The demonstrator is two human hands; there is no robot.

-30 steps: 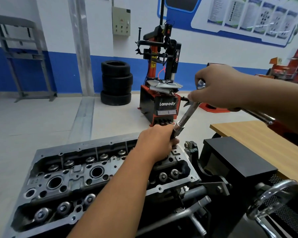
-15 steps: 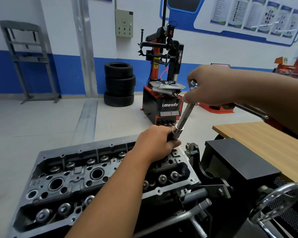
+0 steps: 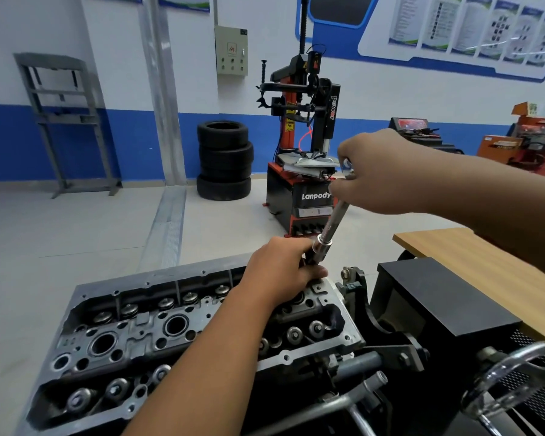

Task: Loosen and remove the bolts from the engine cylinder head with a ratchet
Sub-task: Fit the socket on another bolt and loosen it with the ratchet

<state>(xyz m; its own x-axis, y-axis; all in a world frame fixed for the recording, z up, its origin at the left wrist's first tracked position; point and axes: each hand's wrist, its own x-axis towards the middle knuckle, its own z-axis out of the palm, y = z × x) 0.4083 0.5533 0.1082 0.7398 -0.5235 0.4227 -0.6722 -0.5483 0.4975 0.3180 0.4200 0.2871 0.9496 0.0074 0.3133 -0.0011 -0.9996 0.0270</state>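
While gripping the ratchet [image 3: 334, 220], both hands [image 3: 283, 269] curl.

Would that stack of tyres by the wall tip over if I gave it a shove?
Probably not easily: the tyres lie flat, wide for the stack's height, on a level floor. Rubber likely grips, so the top one might shift rather than slide off. Stood on edge, one would roll.

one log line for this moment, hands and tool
left hand: grips socket end | right hand: grips ratchet top | cylinder head: tool at far right corner
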